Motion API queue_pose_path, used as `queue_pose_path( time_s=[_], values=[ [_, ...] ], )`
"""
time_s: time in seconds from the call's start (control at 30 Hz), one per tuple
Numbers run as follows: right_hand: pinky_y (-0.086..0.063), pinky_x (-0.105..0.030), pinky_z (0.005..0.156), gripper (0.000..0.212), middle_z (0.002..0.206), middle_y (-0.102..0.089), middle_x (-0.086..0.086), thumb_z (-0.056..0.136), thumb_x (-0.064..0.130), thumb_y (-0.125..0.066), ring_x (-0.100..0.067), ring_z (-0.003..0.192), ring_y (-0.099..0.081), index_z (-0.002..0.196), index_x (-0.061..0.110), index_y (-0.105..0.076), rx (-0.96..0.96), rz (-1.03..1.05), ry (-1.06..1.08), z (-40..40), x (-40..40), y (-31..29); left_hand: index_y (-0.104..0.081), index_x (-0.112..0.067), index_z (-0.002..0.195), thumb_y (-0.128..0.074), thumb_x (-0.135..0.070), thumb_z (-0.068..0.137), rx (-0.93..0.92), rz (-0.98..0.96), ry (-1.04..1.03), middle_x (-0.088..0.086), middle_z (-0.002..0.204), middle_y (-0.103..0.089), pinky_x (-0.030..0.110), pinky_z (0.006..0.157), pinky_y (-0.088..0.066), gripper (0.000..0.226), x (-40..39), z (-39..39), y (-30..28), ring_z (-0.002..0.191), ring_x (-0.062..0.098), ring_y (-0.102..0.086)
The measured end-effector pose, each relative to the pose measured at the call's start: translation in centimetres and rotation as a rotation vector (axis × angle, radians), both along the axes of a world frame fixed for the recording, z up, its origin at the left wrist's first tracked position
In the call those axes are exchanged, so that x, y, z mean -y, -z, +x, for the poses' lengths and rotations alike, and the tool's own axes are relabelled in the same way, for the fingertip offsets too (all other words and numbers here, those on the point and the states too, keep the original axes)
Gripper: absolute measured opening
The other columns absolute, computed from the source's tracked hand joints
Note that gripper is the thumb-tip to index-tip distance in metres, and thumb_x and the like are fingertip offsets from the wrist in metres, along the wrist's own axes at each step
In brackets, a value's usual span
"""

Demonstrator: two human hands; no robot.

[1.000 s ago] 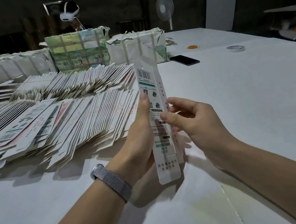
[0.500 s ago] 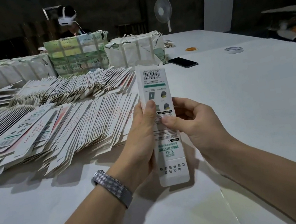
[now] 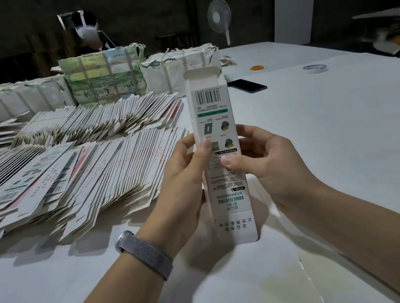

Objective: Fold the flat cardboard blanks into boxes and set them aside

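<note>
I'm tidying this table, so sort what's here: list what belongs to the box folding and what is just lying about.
Job:
- box, gripped by left hand and right hand
- flat blanks, fanned in rows
- strapped bundles behind them

Lying about:
- phone
- tape roll
- orange thing, too small to tell
- fan

Single view, head-worn, wide-angle. It looks forward and down from above the near table (image 3: 347,128) edge, close over both forearms, with the box (image 3: 219,148) near centre frame. The stacks (image 3: 66,172) lie to the left, the far wall and fan (image 3: 219,17) lie at the top. No second view exists to share coverage.
</note>
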State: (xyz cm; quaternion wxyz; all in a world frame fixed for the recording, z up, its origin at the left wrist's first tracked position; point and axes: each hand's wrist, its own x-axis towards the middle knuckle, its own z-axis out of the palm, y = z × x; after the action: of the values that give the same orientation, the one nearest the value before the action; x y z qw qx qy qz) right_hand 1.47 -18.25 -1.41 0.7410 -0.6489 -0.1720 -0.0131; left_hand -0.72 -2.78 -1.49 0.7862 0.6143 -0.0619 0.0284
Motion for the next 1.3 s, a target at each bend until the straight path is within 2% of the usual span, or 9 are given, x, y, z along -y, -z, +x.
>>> queue_pose_path(
  time_s=[0.17,0.37,0.6,0.77,0.93,1.07,1.17,1.23,1.3],
  values=[
    [-0.061,-0.034,0.078,0.041,0.102,-0.076,-0.005,0.084,0.010,-0.076,-0.024,0.095,-0.073,0.122,0.022,-0.067,-0.003,0.003,-0.027,0.4,0.3,0.2,-0.061,-0.021,0.115,-0.061,-0.037,0.091,-0.002,-0.036,-0.017,0.011,0.112,-0.073,0.029,0.056,-0.057,0.029,0.0,0.1,-0.1,0.082,0.018,-0.074],
    [-0.059,-0.032,0.070,0.031,0.092,-0.077,-0.006,0.085,0.026,-0.070,-0.022,0.084,-0.075,0.116,0.021,-0.068,-0.048,0.086,-0.053,0.3,0.0,0.3,-0.060,-0.018,0.113,-0.065,-0.038,0.087,-0.015,-0.053,0.051,0.001,0.096,-0.076,0.027,0.053,-0.056,0.033,-0.3,0.0,-0.3,0.076,0.014,-0.073],
    [-0.060,-0.046,0.078,0.046,0.110,-0.074,-0.009,0.086,0.030,-0.062,-0.031,0.092,-0.074,0.131,0.025,-0.057,-0.005,0.110,-0.050,0.2,0.2,0.0,-0.061,-0.017,0.115,-0.065,-0.041,0.084,-0.046,0.069,0.188,0.005,0.095,-0.074,0.040,0.070,-0.056,0.040,0.1,-0.5,-0.4,0.083,0.022,-0.070],
    [-0.061,-0.041,0.072,0.043,0.105,-0.076,-0.007,0.087,0.030,-0.058,-0.028,0.087,-0.075,0.130,0.025,-0.057,0.023,0.086,-0.018,0.4,0.3,-0.2,-0.059,-0.013,0.113,-0.065,-0.041,0.083,-0.084,0.084,0.226,0.007,0.093,-0.072,0.045,0.078,-0.045,0.042,0.3,-0.8,-0.5,0.088,0.034,-0.059],
    [-0.058,-0.033,0.065,0.046,0.105,-0.076,-0.002,0.088,0.023,-0.054,-0.021,0.080,-0.074,0.134,0.026,-0.055,0.055,0.037,-0.027,0.5,0.5,-0.2,-0.057,-0.011,0.119,-0.057,-0.041,0.098,-0.127,0.116,0.195,0.014,0.100,-0.063,0.038,0.069,-0.043,0.036,0.8,-0.9,-0.2,0.090,0.035,-0.053],
    [-0.057,-0.029,0.060,0.054,0.105,-0.076,-0.001,0.087,0.022,-0.052,-0.018,0.075,-0.073,0.140,0.030,-0.050,0.063,-0.014,-0.057,0.2,0.1,-0.1,-0.062,-0.022,0.124,-0.048,-0.046,0.103,-0.095,0.097,0.133,0.011,0.094,-0.063,0.035,0.065,-0.048,0.035,0.8,-0.7,-0.2,0.086,0.032,-0.053],
    [-0.059,-0.032,0.062,0.050,0.105,-0.076,-0.002,0.093,0.015,-0.052,-0.020,0.076,-0.073,0.140,0.031,-0.049,0.066,-0.015,-0.076,0.0,0.0,-0.1,-0.061,-0.023,0.125,-0.053,-0.036,0.104,-0.022,0.104,0.084,0.008,0.091,-0.069,0.033,0.058,-0.052,0.026,0.5,-0.4,-0.1,0.077,0.029,-0.061],
    [-0.058,-0.030,0.061,0.048,0.104,-0.077,-0.001,0.098,0.010,-0.050,-0.020,0.075,-0.073,0.141,0.032,-0.048,0.060,-0.018,-0.078,-0.1,0.1,-0.1,-0.052,-0.027,0.138,-0.057,-0.027,0.103,0.012,0.101,0.049,0.005,0.092,-0.072,0.028,0.053,-0.055,0.035,0.2,-0.2,0.0,0.069,0.018,-0.069],
    [-0.058,-0.031,0.061,0.050,0.105,-0.076,0.000,0.094,0.015,-0.053,-0.021,0.075,-0.074,0.140,0.034,-0.047,0.050,-0.031,-0.086,-0.2,0.1,-0.2,-0.045,-0.031,0.146,-0.058,-0.024,0.103,0.036,0.098,0.049,0.008,0.099,-0.071,0.026,0.052,-0.055,0.046,0.1,-0.1,0.2,0.070,0.016,-0.069]
  ],
)
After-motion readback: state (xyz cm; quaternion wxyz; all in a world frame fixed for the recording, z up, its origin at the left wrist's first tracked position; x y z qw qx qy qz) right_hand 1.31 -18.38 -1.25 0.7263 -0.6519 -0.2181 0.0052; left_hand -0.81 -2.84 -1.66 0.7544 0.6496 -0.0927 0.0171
